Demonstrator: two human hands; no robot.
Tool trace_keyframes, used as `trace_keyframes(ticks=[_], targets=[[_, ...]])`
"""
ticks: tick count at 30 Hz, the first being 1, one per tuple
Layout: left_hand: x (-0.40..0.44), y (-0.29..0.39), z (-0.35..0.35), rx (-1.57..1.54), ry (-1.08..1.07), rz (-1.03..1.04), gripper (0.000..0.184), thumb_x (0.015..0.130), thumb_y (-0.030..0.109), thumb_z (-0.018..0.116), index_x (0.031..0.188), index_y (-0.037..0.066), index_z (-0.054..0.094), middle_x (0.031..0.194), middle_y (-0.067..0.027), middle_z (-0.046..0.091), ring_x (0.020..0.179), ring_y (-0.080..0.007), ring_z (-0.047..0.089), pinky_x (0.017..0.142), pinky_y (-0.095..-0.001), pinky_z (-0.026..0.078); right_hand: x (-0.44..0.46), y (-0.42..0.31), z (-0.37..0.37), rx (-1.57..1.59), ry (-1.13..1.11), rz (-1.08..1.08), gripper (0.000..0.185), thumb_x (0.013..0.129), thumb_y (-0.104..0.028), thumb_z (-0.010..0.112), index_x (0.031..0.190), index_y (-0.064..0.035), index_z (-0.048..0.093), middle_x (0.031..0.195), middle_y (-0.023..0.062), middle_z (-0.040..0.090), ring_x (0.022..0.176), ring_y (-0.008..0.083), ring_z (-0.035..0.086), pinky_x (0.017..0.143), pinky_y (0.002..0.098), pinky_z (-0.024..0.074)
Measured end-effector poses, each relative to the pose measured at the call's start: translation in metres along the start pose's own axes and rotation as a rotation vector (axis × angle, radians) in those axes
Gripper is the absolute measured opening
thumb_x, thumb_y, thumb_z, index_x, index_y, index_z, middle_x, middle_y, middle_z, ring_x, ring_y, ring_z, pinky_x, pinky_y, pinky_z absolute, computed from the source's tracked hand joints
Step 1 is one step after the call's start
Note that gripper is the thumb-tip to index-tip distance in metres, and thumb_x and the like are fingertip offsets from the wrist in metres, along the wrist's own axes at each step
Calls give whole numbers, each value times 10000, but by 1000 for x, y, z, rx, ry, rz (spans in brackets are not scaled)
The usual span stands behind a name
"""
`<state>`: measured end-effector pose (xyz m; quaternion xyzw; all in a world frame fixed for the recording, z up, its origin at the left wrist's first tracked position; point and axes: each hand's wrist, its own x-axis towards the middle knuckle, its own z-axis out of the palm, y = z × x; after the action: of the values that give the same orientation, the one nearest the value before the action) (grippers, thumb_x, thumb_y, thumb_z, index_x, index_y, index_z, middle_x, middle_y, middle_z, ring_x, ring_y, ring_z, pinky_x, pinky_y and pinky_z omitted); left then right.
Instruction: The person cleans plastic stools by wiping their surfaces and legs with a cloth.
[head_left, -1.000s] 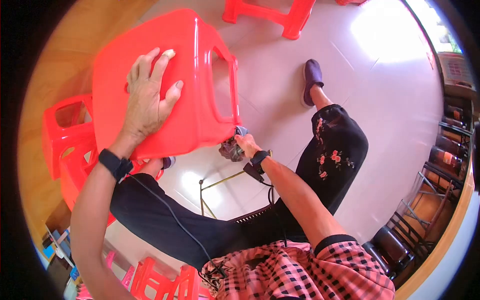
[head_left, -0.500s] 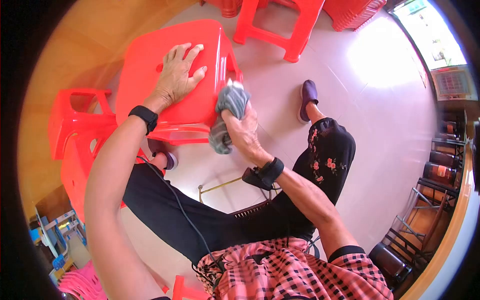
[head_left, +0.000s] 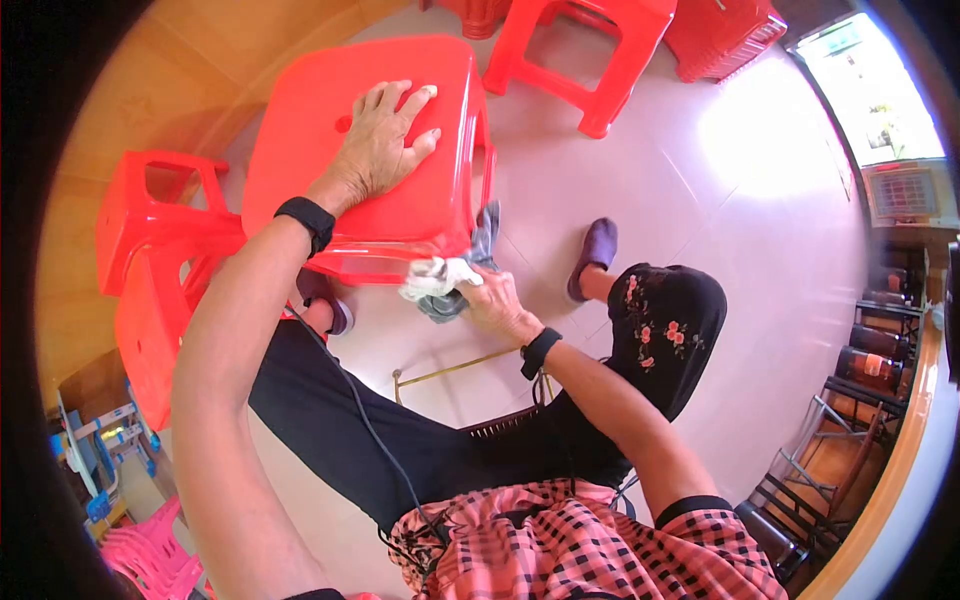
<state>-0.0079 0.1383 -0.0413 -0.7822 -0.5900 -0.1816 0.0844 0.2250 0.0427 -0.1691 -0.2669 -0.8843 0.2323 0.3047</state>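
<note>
A red plastic stool (head_left: 300,130) stands upright before me, its square seat facing up with a small hole in it. Flat on the seat lies my left hand (head_left: 385,145), fingers spread and holding nothing. At the stool's near right corner, my right hand (head_left: 492,300) grips a crumpled cloth (head_left: 440,283), grey with a whitish part. The cloth is against or very close to the stool's edge just below the seat; exact contact is hard to tell. Part of the cloth is hidden behind my fingers.
More red stools stand to the left (head_left: 165,215) and at the back (head_left: 585,50). Stacked red plastic (head_left: 720,40) sits at the back right. Pink plastic items (head_left: 150,555) are at lower left. Dark jars (head_left: 875,365) and folded metal frames line the right wall.
My right hand has moved down with the cloth, from the stool's right side to its near corner, showing the whitish part. My left hand stays on the seat. The view has shifted slightly.
</note>
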Motion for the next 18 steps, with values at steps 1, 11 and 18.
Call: trace_keyframes(ticks=[1, 11, 18], targets=[[2, 0, -1, 3, 7, 0, 521, 856, 308, 550, 1310, 77, 443, 1280, -170, 421, 1209, -343, 385, 1025, -459, 300, -5, 1, 5, 78, -53, 123, 307, 665, -109, 671, 965, -119, 607, 878, 138, 639, 737, 323, 641, 615, 423, 507], [-24, -26, -23, 66, 144, -233, 593, 807, 329, 622, 1297, 59, 426, 1150, -210, 483, 1085, -367, 451, 936, -494, 371, 12, -7, 7, 342, 226, 591, 310, 673, -150, 724, 939, -60, 594, 756, 190, 643, 739, 367, 653, 658, 416, 522], [-93, -136, -31, -260, -26, -916, 765, 809, 481, 646, 1327, -20, 390, 1306, -219, 462, 1206, -349, 442, 982, -411, 384, 48, -20, -16, 716, 487, 682, 308, 760, -57, 628, 1064, -43, 579, 934, 32, 602, 863, 139, 581, 768, 304, 485]])
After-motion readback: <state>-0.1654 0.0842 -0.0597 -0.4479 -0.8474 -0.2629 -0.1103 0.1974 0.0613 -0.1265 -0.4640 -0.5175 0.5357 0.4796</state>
